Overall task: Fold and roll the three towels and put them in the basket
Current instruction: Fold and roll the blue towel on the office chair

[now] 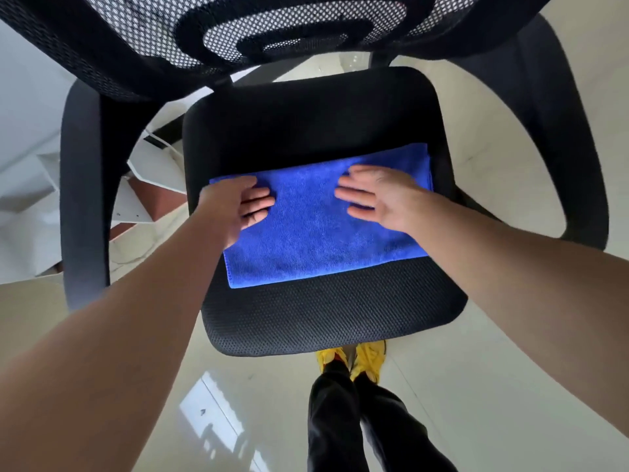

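In the head view, the only one, the blue towel [316, 229] lies flat across the middle of the chair seat [326, 318], seemingly already folded, since its right edge looks doubled; the left hand [250, 206] rests at the towel's left end with fingers loosely bent and clamped on nothing I can see, while the right hand [371, 199] lies spread on the right half, fingers straight and together, palm down; the step in hand looks like smoothing the fold before rolling. To do it well, I would press the layers flat from the middle outward, square the edges so that they sit flush, then start the roll from one short end, keeping it tight and even with both hands so that it does not cone. The basket and the other two towels are out of view; the left forearm hides the towel's near left corner; whether the left fingertips touch the cloth is hard to tell; the wide lens bends the armrests [81, 199] and backrest [238, 35].
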